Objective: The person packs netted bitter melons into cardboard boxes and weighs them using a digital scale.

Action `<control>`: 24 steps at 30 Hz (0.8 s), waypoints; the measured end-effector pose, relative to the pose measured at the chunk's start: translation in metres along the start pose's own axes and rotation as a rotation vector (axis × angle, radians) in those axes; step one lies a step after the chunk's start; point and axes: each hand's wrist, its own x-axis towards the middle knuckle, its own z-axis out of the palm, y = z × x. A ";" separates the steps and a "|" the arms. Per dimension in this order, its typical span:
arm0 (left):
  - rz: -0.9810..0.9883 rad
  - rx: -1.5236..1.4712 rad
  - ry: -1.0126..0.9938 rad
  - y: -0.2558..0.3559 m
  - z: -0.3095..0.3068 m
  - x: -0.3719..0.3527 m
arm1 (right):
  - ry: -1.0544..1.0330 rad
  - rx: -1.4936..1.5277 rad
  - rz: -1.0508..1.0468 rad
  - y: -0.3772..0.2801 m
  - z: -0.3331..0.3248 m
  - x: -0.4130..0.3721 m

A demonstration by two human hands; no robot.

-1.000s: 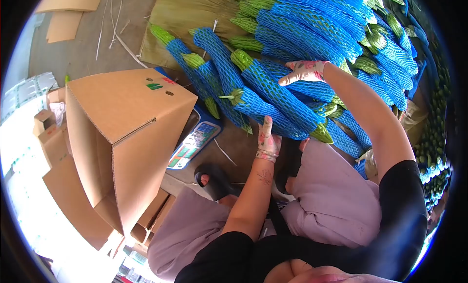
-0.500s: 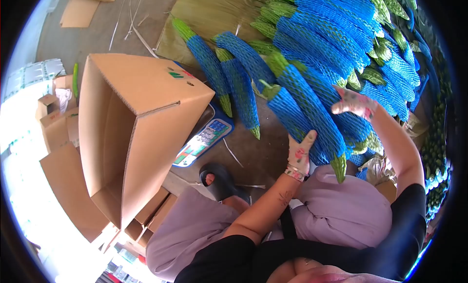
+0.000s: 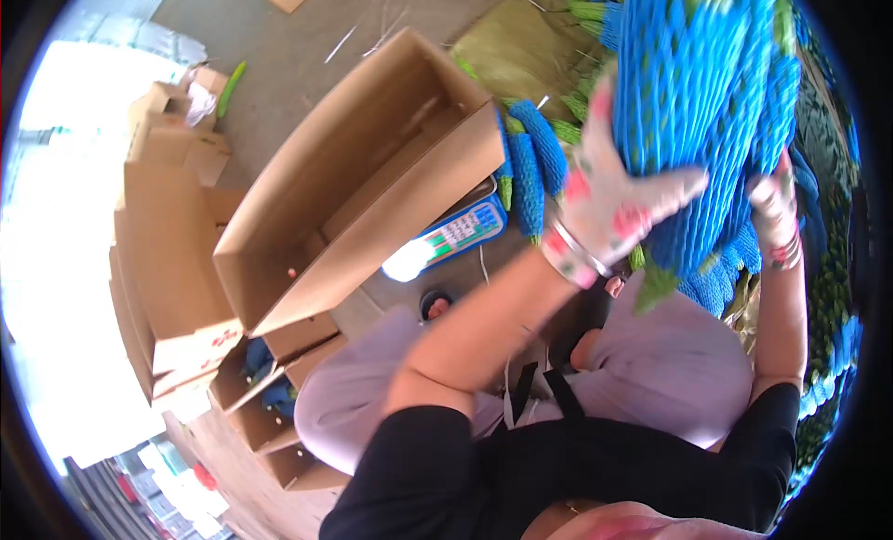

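Both my hands wear floral gloves and hold a bundle of bitter gourds in blue foam net sleeves, lifted close to the camera. My left hand presses on the bundle's left side, fingers spread over it. My right hand grips its right side from below. An open, empty cardboard box stands to the left of the bundle, resting on a blue scale.
More sleeved gourds lie on a brown sheet behind the box. Bare green gourds run along the right edge. Stacked flat and folded cartons fill the left side. My knees in lilac trousers are below.
Both hands have gathered several sleeved gourds and raised them off the pile toward the camera. My view has swung, so the box's opening now faces me.
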 end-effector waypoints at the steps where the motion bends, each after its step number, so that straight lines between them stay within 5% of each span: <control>1: 0.025 0.008 -0.085 0.037 -0.013 0.009 | -0.023 0.260 -0.006 -0.030 0.025 0.010; 5: -0.076 0.013 -0.657 0.206 -0.063 0.035 | -0.140 0.579 -0.005 -0.079 0.120 0.042; 7: -0.172 0.333 -0.562 0.258 -0.098 0.031 | -0.052 0.705 0.034 -0.073 0.190 0.051; 8: -0.222 0.430 -0.511 0.272 -0.115 0.029 | -0.275 0.779 0.028 -0.089 0.230 0.049; 11: -0.420 0.728 -0.393 0.306 -0.182 0.029 | -0.241 1.138 0.139 -0.080 0.332 0.041; 18: -0.978 0.687 -0.366 0.252 -0.335 0.021 | -0.105 1.274 0.407 -0.007 0.461 0.020; 21: -1.097 0.547 -0.306 0.229 -0.368 0.012 | -0.150 1.293 0.748 0.022 0.469 0.011; 22: -1.096 0.529 -0.308 0.223 -0.374 0.009 | -0.131 1.153 0.685 0.009 0.469 0.012; 24: -1.048 0.701 -0.413 0.205 -0.383 0.006 | -0.176 1.091 0.873 0.022 0.473 0.017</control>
